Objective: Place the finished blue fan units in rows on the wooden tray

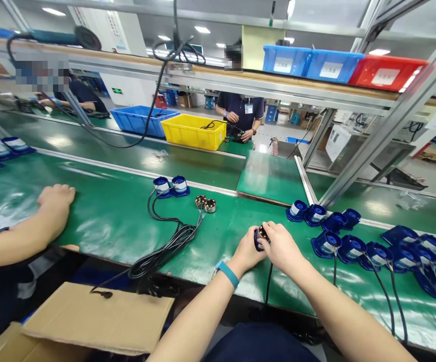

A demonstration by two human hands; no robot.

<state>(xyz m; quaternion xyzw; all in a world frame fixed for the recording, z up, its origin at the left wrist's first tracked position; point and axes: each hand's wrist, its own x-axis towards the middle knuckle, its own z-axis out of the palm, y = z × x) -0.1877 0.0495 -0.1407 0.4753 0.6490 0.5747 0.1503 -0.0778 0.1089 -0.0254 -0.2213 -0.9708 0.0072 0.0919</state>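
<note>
Fingers of the left hand [248,250] are wrapping one blue cup [256,241]; those of the right hand [281,246] are pinching one copper ring [262,233] at its top. Ring and cup are sitting between both hands, ring on the far side; exact axis is hidden by fingers. Both hands are about equally near. One black cable [268,284] is hanging just below.

Near left: one cardboard box [101,317] lying open. Right: four loose cups [315,214] are forming the far row; nearer ones [351,248] are overlapping, can't count. Left of hands: two spare rings [210,205] are touching, two more cups [181,186] standing beyond. Farther: one yellow bin [193,131], one blue bin [138,119].
</note>
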